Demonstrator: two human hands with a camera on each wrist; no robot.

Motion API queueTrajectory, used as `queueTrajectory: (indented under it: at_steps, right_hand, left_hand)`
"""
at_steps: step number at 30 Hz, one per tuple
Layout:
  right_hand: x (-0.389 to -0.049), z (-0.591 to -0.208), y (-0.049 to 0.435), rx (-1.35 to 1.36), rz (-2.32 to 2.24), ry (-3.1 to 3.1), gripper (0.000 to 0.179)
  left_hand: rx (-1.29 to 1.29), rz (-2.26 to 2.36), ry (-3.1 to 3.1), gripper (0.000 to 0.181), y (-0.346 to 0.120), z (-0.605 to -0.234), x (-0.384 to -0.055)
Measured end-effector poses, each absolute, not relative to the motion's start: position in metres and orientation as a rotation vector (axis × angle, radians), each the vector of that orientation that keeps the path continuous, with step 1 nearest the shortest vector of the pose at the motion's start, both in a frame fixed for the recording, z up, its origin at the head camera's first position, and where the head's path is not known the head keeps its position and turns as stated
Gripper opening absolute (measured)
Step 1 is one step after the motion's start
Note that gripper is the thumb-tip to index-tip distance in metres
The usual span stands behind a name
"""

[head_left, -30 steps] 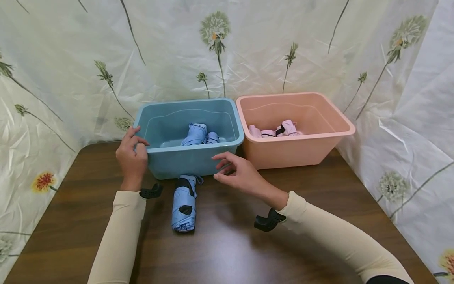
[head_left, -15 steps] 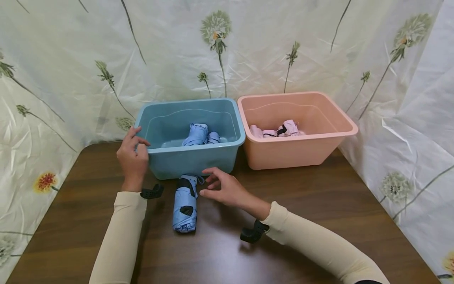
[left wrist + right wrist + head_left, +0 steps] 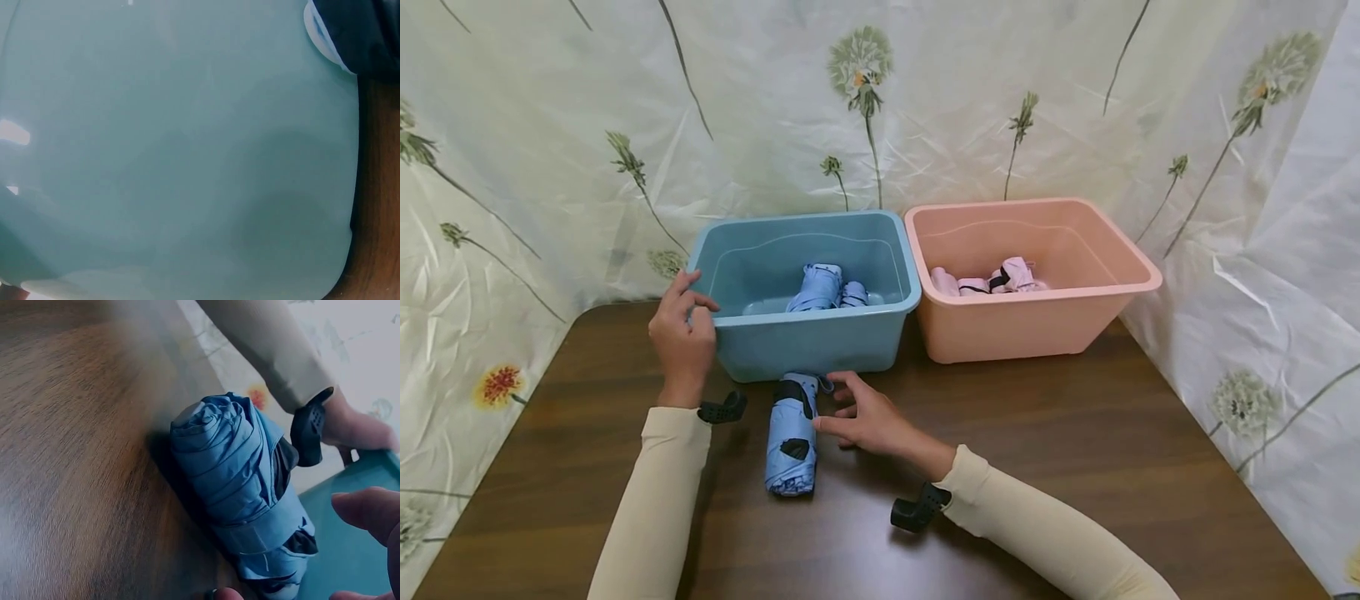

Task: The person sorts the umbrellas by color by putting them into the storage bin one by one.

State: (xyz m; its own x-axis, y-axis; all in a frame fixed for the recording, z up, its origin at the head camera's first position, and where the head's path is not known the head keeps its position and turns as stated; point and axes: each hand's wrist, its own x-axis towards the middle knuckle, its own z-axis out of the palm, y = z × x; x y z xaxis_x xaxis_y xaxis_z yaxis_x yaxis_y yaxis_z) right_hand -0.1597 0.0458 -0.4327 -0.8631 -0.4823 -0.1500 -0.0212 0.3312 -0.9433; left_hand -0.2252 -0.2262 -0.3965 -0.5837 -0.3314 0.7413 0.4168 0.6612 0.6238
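A folded blue umbrella (image 3: 792,467) lies on the table in front of the blue bin (image 3: 808,343), its strap loop toward the bin. My left hand (image 3: 683,337) holds the bin's front left corner at the rim; the bin's wall (image 3: 187,156) fills most of the left wrist view. Just right of the umbrella is my right hand (image 3: 872,421), thumb and fingers spread apart and curved toward it. In the right wrist view, the thumb (image 3: 369,509) stands off the rolled blue umbrella (image 3: 228,469). Whether another fingertip touches it I cannot tell.
Inside the blue bin lie folded blue umbrellas (image 3: 818,287). To its right stands a pink bin (image 3: 1007,329) with several rolled pink items (image 3: 1017,273). Both bins stand on the dark wooden table (image 3: 1037,417), before a flowered curtain (image 3: 760,108).
My right hand has moved left and down from the front of the blue bin to beside the umbrella. My left hand has stayed on the bin's corner.
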Motion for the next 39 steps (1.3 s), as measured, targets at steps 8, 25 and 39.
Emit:
queueTrajectory:
  at_steps: [8, 25, 39]
  right_hand:
    - [-0.163, -0.436, 0.04, -0.419, -1.593, 2.177, 0.07]
    - [-0.165, -0.438, 0.004, -0.522, -1.313, 2.442, 0.082]
    - [-0.155, -0.434, -0.017, -0.527, -1.12, 2.574, 0.087]
  left_hand:
    - [-0.074, -1.012, -1.935, 0.035, -0.226, -0.397, -0.226]
    - [-0.071, -1.024, -1.934, 0.035, -0.229, -0.397, -0.225]
    - [-0.083, -1.056, -1.917, 0.034, -0.225, -0.394, -0.224]
